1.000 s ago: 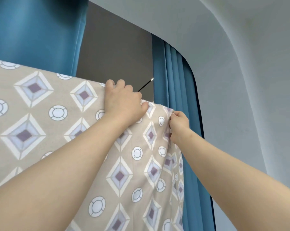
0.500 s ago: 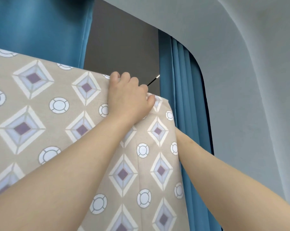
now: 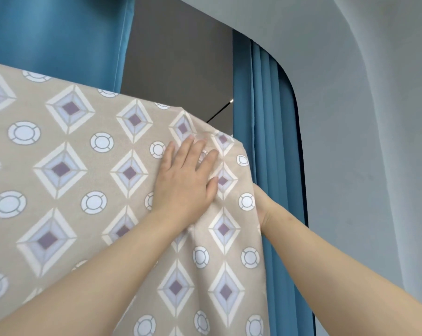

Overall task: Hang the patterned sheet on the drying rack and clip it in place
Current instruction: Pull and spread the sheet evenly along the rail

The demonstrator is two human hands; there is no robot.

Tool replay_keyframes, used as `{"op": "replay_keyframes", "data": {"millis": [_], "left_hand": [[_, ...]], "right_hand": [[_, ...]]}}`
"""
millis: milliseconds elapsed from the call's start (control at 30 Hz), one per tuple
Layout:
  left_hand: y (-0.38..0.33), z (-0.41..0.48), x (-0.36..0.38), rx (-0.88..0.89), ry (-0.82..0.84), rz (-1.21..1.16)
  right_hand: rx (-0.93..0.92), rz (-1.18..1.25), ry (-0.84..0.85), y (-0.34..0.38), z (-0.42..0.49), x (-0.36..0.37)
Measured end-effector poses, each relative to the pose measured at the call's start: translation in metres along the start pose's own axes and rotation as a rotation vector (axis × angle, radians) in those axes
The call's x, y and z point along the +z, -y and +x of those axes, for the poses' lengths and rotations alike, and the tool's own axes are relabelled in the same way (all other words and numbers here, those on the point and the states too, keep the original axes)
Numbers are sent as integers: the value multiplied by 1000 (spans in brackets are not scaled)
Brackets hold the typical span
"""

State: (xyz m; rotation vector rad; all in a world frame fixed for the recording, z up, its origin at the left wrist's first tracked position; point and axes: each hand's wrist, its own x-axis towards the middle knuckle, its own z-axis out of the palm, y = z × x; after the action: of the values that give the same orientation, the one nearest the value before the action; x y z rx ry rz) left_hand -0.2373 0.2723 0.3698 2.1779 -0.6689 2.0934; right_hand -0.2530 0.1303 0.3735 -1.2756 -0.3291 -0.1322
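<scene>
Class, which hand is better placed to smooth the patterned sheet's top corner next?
Probably the left hand: it lies flat, fingers straight, on the beige diamond-patterned sheet just below that corner. The right hand is mostly hidden behind the sheet's edge.

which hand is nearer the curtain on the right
Right. The right hand is tucked behind the sheet at its edge, next to the curtain; the left hand lies flat on the sheet, farther from it.

Soft, even light — sharp centre, wide-angle bending at edges.
</scene>
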Motion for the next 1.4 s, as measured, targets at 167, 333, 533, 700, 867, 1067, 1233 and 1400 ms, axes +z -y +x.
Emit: {"op": "replay_keyframes", "data": {"millis": [167,333,533,700,867,1067,1233,1400], "left_hand": [[-11,-40,-1,31,-10,-71],[-17,-60,-6,35,19,-184],[-36,-76,-9,-41,46,-271],[-58,-89,-11,-19,78,-341],[-78,-107,-7,-13,81,-370],[-76,-118,7,-142,91,-367],[-75,-120,8,-92,94,-311],[-72,-120,5,-83,90,-307]], "right_hand": [[84,29,-2,-14,-15,0],[126,-87,2,-32,-31,-7],[115,-231,19,-37,-47,-13],[85,-289,-1,-45,-59,-24],[86,-235,-49,-65,-69,-34],[68,-288,-57,-72,-68,-32],[51,-265,-52,-81,-68,-35],[49,-237,-58,-81,-66,-35]]}}
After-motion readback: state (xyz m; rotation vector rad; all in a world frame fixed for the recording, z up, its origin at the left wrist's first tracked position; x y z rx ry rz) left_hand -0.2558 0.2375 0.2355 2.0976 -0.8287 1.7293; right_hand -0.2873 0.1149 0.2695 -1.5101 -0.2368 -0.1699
